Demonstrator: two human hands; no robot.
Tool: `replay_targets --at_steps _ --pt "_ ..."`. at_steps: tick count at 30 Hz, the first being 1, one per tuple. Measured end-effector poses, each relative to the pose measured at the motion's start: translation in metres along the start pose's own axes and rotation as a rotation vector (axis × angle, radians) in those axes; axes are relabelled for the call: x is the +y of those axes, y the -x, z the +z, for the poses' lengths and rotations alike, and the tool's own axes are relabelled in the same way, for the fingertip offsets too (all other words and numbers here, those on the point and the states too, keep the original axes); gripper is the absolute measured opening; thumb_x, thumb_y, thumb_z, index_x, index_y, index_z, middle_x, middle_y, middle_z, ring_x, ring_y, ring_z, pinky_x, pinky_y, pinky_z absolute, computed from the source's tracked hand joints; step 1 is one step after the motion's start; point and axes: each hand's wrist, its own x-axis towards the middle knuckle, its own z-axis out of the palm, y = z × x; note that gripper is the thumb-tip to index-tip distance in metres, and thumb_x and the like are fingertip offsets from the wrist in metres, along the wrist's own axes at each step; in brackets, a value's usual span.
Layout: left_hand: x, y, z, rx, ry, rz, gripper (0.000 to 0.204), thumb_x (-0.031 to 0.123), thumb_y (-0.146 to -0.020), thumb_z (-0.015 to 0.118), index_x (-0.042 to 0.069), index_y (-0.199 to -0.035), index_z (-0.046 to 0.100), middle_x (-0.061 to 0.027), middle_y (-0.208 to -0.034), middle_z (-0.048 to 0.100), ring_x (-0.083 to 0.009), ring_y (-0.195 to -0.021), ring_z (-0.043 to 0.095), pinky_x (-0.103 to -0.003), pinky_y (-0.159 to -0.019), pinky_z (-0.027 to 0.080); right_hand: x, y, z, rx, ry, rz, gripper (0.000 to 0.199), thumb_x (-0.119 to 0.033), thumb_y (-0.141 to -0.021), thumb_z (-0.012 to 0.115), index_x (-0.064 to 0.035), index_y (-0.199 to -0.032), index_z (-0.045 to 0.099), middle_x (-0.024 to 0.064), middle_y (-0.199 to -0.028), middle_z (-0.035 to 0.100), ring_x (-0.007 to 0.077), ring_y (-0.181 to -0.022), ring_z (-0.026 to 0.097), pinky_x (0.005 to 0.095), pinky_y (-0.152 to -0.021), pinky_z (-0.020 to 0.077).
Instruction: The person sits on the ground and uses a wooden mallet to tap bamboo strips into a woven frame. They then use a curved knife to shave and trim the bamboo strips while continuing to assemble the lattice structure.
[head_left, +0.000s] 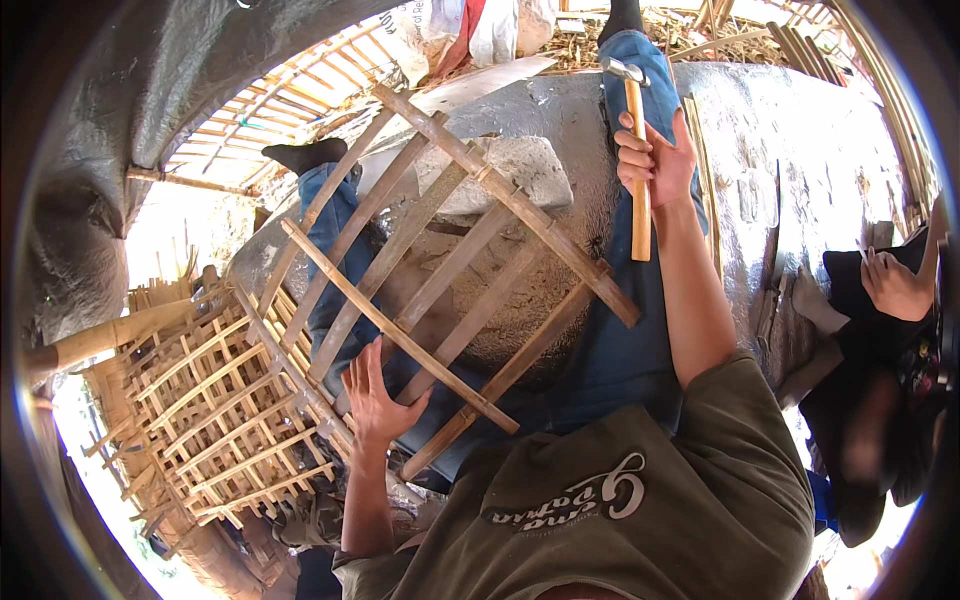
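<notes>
A: Shiny grey ground (740, 150), a slatted wall (285, 95) at the upper left of the frame. Where are the hands?

B: Nearest, left of lower centre, the left hand (375, 395) lies flat-palmed, fingers spread and gripping nothing, beside the thin strip (440, 362) of the grid (545, 230). I can't tell if it presses.

A: And the grid?

B: Mid-frame, slanting over the legs, its far bar passing above a pale block (540, 172). Whether they touch, I can't tell.

A: The other hand?

B: Farther up, right of centre: the right hand (660, 165) has its fingers curled round the handle of the hammer (641, 220), thumb standing off, head upward.

A: How would you handle this well?

B: I'd wrap that thumb, grip lower for control, seat the joint firmly on something solid and keep the spread fingers clear of the head.

A: Beyond?

B: A lattice (215, 410), lower left; someone else's hand (893, 285), far right.
</notes>
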Motion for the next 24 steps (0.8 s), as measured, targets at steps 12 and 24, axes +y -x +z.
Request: replay_targets --at_steps 12,24 --pt "0.006 0.001 -0.016 -0.073 -0.010 0.053 0.111 0.034 -0.056 0.092 0.004 -0.148 0.039 -0.0209 -0.131 0.054 -0.0387 -0.115 0.053 -0.050 -0.100 0.038 -0.016 0.001 -0.007 -0.094 -0.063 -0.074 0.071 -0.065 -0.096 0.049 0.0035 -0.112 0.048 -0.0046 -0.073 0.030 0.0031 -0.053 0.029 0.0183 -0.044 0.0270" --pt "0.009 0.007 -0.016 -0.117 0.028 0.011 0.109 0.033 -0.058 0.090 0.003 -0.149 0.038 -0.0225 -0.135 0.052 -0.0397 -0.123 0.049 -0.051 -0.105 0.034 -0.006 -0.004 0.000 0.006 0.001 -0.011 0.072 -0.068 -0.095 0.047 0.0021 -0.110 0.049 -0.0050 -0.072 0.031 0.0032 -0.052 0.027 0.0187 -0.044 0.0246"
